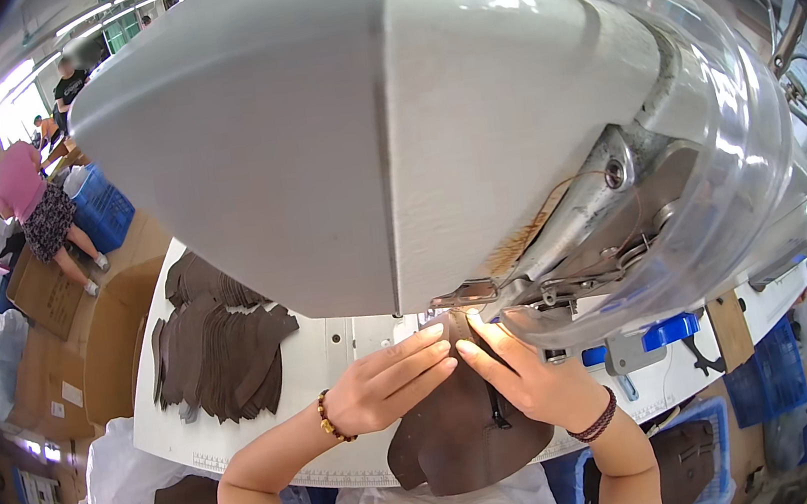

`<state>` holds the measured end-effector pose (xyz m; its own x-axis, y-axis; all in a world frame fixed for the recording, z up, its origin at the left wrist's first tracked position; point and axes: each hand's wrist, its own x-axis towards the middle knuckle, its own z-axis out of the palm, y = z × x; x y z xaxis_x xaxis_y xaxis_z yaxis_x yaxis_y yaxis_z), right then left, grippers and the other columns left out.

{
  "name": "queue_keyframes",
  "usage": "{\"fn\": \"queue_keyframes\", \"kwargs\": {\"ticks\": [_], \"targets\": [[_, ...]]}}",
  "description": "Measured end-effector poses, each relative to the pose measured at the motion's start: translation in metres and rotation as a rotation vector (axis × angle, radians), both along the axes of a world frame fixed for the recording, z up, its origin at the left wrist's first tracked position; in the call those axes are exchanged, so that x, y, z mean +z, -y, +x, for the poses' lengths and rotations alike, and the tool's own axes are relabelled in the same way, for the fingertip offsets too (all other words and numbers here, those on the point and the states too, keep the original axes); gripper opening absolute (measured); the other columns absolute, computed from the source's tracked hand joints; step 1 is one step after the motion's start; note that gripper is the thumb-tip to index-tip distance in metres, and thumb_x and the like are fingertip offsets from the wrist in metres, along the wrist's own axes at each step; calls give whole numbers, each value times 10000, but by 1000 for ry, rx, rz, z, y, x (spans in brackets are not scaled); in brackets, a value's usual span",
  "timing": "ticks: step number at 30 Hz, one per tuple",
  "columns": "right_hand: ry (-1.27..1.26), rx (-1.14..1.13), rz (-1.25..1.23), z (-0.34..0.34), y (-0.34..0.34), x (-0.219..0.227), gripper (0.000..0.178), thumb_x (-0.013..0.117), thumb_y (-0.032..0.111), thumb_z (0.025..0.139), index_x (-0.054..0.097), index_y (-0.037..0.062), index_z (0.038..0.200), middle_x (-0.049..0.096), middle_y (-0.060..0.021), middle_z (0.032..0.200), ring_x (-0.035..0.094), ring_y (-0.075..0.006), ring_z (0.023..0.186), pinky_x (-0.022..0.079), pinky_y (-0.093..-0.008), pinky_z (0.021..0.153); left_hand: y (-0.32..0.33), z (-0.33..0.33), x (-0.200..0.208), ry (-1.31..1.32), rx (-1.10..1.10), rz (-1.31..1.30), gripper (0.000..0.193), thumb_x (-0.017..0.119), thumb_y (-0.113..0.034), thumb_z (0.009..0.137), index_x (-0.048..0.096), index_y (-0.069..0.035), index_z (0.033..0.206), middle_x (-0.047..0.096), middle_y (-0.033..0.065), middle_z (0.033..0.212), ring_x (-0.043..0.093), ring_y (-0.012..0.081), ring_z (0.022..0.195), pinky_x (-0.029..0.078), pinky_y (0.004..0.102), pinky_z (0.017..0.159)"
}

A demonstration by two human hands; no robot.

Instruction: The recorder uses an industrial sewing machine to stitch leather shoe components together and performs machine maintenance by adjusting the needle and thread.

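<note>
A dark brown leather-like piece (455, 427) lies under the sewing machine's needle area (467, 296), its rounded end hanging over the table's front edge. A narrow black strip (496, 407) runs along its middle. My left hand (384, 380) rests on the piece's left side, fingers stretched out close together, tips near the needle area. From the right, my right hand (535, 382) touches the same piece, fingers extended and spread a little, the foremost fingertip almost at the presser foot. Whether either hand pinches the edge is hard to see. The machine head (310, 143) hides the far part.
At left, overlapping brown cut pieces (225, 354) lie on the white table (328, 417). A clear plastic guard (732, 141) bulges at right above a blue part (670, 330). Blue crates (772, 383), cardboard boxes (49, 396) and a white bag (115, 489) surround the table. People (23, 188) stand far left.
</note>
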<state>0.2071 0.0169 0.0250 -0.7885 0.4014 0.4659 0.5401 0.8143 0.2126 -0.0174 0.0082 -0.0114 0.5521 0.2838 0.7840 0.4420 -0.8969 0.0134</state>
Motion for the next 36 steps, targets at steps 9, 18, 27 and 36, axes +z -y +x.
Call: {"fn": "queue_keyframes", "kwargs": {"ticks": [9, 18, 27, 36], "targets": [[-51, 111, -369, 6, -8, -15, 420, 510, 49, 759, 494, -19, 1173, 525, -213, 1064, 517, -335, 986, 427, -410, 855, -5, -3, -9, -128, -12, -256, 310, 613, -2, 687, 609, 59, 991, 566, 180, 1021, 582, 327, 988, 537, 346, 775], [-51, 112, -319, 7, -8, -8, 477, 513, 32, 747, 448, -25, 1216, 513, -218, 1067, 521, -330, 995, 439, -387, 841, -4, 1, -5, -180, 117, -133, 283, 605, -31, 697, 605, 22, 975, 581, 144, 1006, 595, 277, 952, 525, 354, 799], [-22, 126, -142, 1, -9, 13, 467, 507, 78, 741, 516, 91, 1208, 521, -136, 1183, 558, -241, 913, 499, -312, 700, -8, 1, 8, -242, 192, 163, 232, 589, -27, 706, 633, 9, 931, 603, 102, 986, 602, 223, 925, 523, 311, 770], [-41, 76, -77, -2, -12, 9, 461, 540, 83, 713, 557, 146, 1170, 569, -53, 1102, 562, -145, 805, 497, -262, 647, -3, 4, 22, -75, 210, 170, 286, 605, -28, 645, 633, 19, 925, 599, 93, 963, 591, 217, 882, 527, 293, 721]]}}
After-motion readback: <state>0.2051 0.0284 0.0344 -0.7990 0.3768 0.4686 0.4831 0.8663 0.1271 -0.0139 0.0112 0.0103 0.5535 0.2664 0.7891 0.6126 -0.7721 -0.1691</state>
